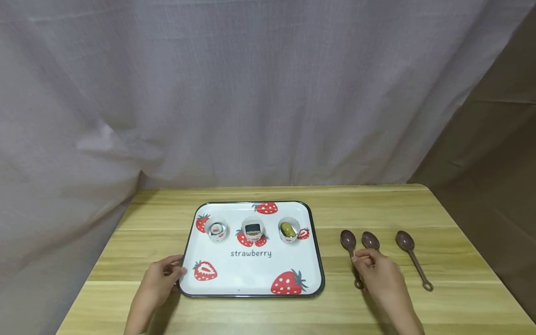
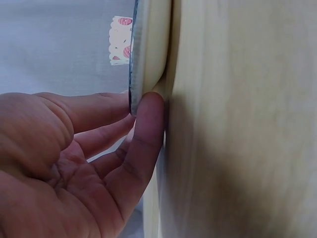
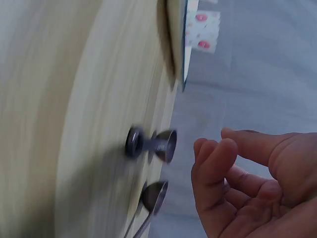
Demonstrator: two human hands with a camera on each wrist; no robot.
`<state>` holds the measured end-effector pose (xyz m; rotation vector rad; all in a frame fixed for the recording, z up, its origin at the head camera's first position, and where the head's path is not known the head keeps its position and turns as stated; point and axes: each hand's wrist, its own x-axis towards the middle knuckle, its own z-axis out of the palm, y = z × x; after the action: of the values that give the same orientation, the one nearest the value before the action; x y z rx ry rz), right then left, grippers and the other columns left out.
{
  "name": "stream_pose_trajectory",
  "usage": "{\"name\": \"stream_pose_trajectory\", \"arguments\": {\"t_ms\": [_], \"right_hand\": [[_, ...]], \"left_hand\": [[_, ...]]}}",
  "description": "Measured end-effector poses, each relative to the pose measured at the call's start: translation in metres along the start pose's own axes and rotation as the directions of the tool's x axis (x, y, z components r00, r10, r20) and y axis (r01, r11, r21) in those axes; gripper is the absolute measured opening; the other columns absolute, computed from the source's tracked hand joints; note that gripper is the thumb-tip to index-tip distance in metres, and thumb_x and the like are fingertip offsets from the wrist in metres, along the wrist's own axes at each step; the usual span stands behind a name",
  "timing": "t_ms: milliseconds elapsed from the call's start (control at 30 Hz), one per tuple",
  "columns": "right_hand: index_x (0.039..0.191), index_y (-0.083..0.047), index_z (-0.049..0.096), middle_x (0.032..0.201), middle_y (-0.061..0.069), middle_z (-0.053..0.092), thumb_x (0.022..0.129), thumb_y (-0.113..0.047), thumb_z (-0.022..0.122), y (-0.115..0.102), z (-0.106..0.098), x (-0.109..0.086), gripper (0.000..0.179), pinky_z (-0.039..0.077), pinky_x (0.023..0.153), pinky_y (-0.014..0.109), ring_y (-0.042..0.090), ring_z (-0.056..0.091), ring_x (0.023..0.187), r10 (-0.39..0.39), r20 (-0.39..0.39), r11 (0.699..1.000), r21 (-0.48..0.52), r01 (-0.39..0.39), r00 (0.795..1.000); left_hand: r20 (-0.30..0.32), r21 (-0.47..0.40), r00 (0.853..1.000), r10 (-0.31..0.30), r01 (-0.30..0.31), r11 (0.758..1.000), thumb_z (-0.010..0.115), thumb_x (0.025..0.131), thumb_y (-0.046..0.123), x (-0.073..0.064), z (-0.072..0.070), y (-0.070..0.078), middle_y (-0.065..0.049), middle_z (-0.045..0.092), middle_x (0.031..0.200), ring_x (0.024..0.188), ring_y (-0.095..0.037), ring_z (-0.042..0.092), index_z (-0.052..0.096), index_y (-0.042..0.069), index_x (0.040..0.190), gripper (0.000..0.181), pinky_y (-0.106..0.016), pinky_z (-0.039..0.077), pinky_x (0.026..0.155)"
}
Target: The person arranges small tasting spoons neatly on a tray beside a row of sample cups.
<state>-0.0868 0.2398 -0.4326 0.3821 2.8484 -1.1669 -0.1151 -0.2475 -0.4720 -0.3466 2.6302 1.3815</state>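
A white tray [image 1: 251, 272] printed with strawberries lies on the table, and my left hand [image 1: 158, 281] pinches its near left edge. In the left wrist view the thumb is at the rim [image 2: 133, 101] and a finger reaches underneath. Three small cups stand on the tray: one with a toy sushi roll [image 1: 217, 229], one with a dark-topped piece [image 1: 253, 229], one with a green piece [image 1: 287, 229]. My right hand [image 1: 383, 277] hovers over the brown spoons, thumb and fingertips together, nothing between them. Beneath it are the left spoon [image 1: 348, 239] and the middle spoon [image 1: 371, 240], whose handle is hidden.
A third brown spoon [image 1: 405, 240] lies farther right, its looped handle pointing toward the near right. The wooden table [image 1: 368, 204] carries everything. Behind it hangs a grey curtain [image 1: 268, 102], with a darker cloth [image 1: 494, 186] at the right side.
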Motion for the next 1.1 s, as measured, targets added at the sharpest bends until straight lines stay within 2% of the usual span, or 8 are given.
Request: {"name": "stream_pose_trajectory", "arguments": {"t_ms": [100,200,367,567,767,933,1100], "right_hand": [[0.124,0.006,0.068,0.081,0.003,0.066,0.104,-0.017,0.061,0.008,-0.006,0.006,0.031,0.040,0.046,0.025,0.015,0.050,0.054,-0.032,0.014,0.998,-0.059,0.033,0.999],[0.124,0.007,0.067,0.077,0.002,0.061,0.105,-0.019,0.060,0.014,-0.009,0.011,0.033,0.037,0.046,0.025,0.015,0.046,0.054,-0.049,0.046,0.994,-0.098,0.053,0.998],[0.119,0.006,0.069,0.076,0.002,0.060,0.106,-0.020,0.061,0.022,-0.010,0.016,0.030,0.040,0.048,0.027,0.018,0.053,0.058,-0.022,0.089,0.993,-0.111,0.032,0.996],[0.105,-0.001,0.072,0.071,0.003,0.059,0.106,-0.019,0.061,0.027,-0.009,0.022,0.022,0.045,0.053,0.029,0.018,0.061,0.057,0.013,0.118,0.994,-0.113,0.000,0.993],[0.102,0.003,0.073,0.071,0.003,0.062,0.105,-0.018,0.062,0.026,-0.004,0.027,0.024,0.048,0.050,0.028,0.017,0.063,0.056,0.018,0.130,0.996,-0.088,-0.006,0.991],[0.096,0.000,0.073,0.068,0.003,0.060,0.105,-0.019,0.063,0.024,0.000,0.030,0.023,0.046,0.049,0.027,0.017,0.062,0.053,0.032,0.123,0.995,-0.097,-0.020,0.992],[0.088,-0.004,0.072,0.063,0.002,0.059,0.105,-0.020,0.063,0.022,0.001,0.032,0.025,0.045,0.047,0.026,0.017,0.060,0.050,0.009,0.112,0.996,-0.093,0.002,0.994]], "left_hand": [[-0.005,-0.005,1.000,0.000,0.000,1.000,0.068,0.098,0.000,-0.001,-0.001,0.001,-0.017,0.069,0.101,0.083,-0.019,0.067,0.060,-0.011,0.139,0.043,-0.032,0.062,0.060],[-0.013,-0.012,1.000,0.015,-0.015,1.000,0.068,0.098,-0.001,-0.001,0.000,0.001,-0.016,0.069,0.098,0.081,-0.019,0.066,0.061,-0.011,0.138,0.042,-0.032,0.061,0.059],[-0.016,-0.036,0.999,0.037,-0.038,0.999,0.069,0.097,-0.002,0.000,0.002,0.000,-0.014,0.070,0.096,0.083,-0.020,0.067,0.064,-0.012,0.133,0.038,-0.032,0.062,0.059],[0.017,-0.072,1.000,0.008,-0.007,0.997,0.069,0.099,0.001,0.002,0.003,-0.001,-0.013,0.069,0.098,0.085,-0.019,0.066,0.065,-0.012,0.130,0.033,-0.033,0.063,0.063],[0.020,-0.067,1.000,0.005,-0.004,0.998,0.069,0.100,0.003,0.003,-0.001,-0.004,-0.010,0.070,0.098,0.084,-0.019,0.065,0.066,-0.011,0.129,0.033,-0.032,0.062,0.063],[0.028,-0.075,1.000,-0.002,0.004,0.997,0.069,0.100,0.003,0.003,-0.003,-0.007,-0.011,0.070,0.099,0.085,-0.018,0.065,0.065,-0.012,0.129,0.033,-0.032,0.062,0.065],[0.029,-0.071,1.000,-0.005,0.007,0.997,0.068,0.100,0.004,0.002,-0.003,-0.007,-0.012,0.071,0.101,0.086,-0.018,0.065,0.065,-0.012,0.130,0.034,-0.031,0.062,0.065]]}}
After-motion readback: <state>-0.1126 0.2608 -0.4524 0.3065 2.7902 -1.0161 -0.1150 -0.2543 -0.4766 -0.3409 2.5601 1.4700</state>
